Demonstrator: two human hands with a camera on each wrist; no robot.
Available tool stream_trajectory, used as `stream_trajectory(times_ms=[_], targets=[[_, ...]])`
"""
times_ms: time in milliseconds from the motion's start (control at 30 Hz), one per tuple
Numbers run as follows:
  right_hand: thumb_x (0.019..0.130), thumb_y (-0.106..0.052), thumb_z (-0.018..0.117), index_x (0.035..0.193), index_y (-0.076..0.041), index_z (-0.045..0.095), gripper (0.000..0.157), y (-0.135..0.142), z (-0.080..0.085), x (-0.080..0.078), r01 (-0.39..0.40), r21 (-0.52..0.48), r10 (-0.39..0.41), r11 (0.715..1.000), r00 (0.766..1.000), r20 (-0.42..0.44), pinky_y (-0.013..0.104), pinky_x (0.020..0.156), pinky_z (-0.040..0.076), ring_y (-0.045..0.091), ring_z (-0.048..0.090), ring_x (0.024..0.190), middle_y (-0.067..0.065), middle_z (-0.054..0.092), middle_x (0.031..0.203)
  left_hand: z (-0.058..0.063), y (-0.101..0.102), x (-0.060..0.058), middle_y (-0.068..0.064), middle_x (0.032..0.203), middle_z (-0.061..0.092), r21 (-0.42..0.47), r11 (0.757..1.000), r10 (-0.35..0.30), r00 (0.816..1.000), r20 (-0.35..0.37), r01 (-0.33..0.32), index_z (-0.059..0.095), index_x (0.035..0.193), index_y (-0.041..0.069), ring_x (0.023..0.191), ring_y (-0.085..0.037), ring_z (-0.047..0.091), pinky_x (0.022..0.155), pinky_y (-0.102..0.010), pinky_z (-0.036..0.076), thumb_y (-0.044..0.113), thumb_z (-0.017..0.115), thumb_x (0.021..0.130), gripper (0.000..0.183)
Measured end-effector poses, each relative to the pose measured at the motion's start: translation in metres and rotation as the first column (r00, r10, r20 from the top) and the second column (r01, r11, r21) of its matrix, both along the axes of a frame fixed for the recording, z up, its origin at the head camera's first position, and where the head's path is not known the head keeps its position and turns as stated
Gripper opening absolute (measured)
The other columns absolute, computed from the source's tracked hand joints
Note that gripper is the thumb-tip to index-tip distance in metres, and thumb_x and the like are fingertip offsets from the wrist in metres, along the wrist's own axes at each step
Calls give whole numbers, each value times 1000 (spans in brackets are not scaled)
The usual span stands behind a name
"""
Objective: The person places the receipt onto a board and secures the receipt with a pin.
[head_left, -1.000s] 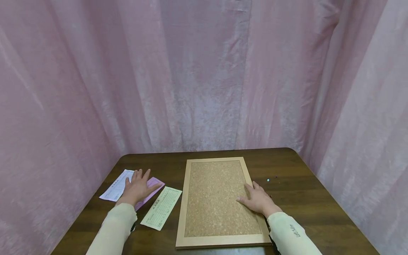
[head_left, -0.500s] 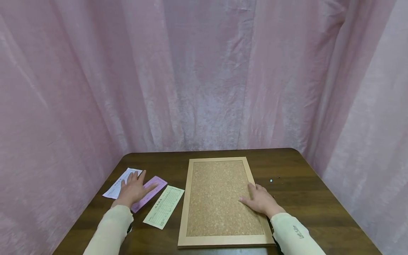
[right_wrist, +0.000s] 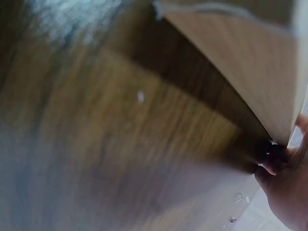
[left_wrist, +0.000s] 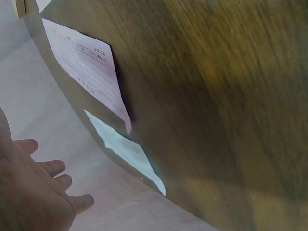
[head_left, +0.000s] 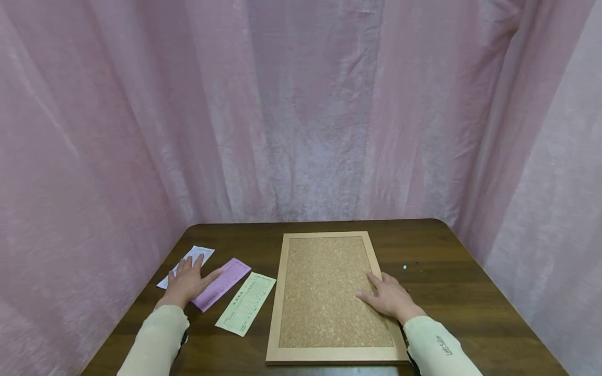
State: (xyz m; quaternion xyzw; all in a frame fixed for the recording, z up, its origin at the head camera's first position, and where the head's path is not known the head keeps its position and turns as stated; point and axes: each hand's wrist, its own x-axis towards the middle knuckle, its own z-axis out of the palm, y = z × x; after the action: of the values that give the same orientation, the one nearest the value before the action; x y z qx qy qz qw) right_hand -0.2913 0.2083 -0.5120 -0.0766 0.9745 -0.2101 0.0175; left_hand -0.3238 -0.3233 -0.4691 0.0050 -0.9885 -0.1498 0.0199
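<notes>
On the left of our brown table, our left hand is spread, empty, over a white slip and a purple slip; rightward lie a green slip and the corkboard, our right hand resting unclenched across its right edge

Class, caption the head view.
Left grip near three paper slips, right grip at the edge of a framed corkboard.

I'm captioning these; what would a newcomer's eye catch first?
Likely the corkboard, central on the table, the right hand at its right edge. Left of it lie a white slip, a pink slip and a green slip, the left hand near them. Pink curtains hang behind.
</notes>
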Motion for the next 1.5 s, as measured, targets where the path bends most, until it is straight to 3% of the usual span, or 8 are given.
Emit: stream_trajectory(times_ms=[133, 367, 767, 1067, 1300, 1500], targets=[[92, -65, 54, 151, -11, 43, 80, 1, 1, 1, 1, 25, -1, 1000, 1000, -13, 71, 96, 36, 56, 36, 132, 37, 38, 145, -1, -4, 2, -44, 151, 12, 7, 1000, 6, 1000, -1, -6, 21, 153, -7, 139, -61, 4, 104, -78, 1, 78, 40, 90, 107], [92, -68, 51, 152, -13, 42, 82, 1, -1, 0, 4, 52, -4, 999, 1000, -6, 74, 102, 24, 59, 27, 135, 36, 37, 146, -2, -18, 5, -47, 149, 11, 15, 999, 30, 999, -13, -30, 20, 152, -8, 138, -62, 6, 103, -79, 7, 77, 41, 90, 108], [92, -68, 51, 152, -13, 42, 82, 1, -3, -1, -1, 56, 1, 998, 1000, -16, 74, 102, 25, 59, 29, 134, 36, 37, 146, -6, -53, 2, -47, 148, 13, 86, 989, 117, 993, 13, -117, 16, 151, -11, 135, -64, 14, 104, -76, 17, 72, 49, 90, 109], [91, -69, 52, 151, -13, 43, 82, 1, -2, -1, -7, 62, 9, 998, 999, -32, 73, 101, 27, 59, 31, 133, 34, 39, 145, -8, -81, -1, -49, 143, 22, 166, 980, 115, 993, -39, -107, 16, 147, -20, 129, -66, 24, 106, -69, 24, 60, 57, 93, 105], [91, -69, 51, 152, -15, 41, 82, 1, -3, -1, 1, 66, 0, 998, 1000, -14, 74, 101, 26, 59, 30, 134, 34, 37, 147, -11, -92, -3, -47, 144, 23, 232, 965, 140, 989, -45, -126, 15, 151, -12, 130, -64, 25, 108, -68, 24, 55, 61, 93, 100], [91, -69, 51, 153, -15, 41, 82, 2, -4, -1, 6, 60, -6, 998, 1000, -11, 74, 101, 26, 59, 30, 134, 34, 36, 148, -15, -97, -5, -44, 150, 16, 320, 933, 173, 985, 3, -165, 10, 154, -8, 136, -62, 17, 110, -67, 18, 53, 62, 93, 100]])
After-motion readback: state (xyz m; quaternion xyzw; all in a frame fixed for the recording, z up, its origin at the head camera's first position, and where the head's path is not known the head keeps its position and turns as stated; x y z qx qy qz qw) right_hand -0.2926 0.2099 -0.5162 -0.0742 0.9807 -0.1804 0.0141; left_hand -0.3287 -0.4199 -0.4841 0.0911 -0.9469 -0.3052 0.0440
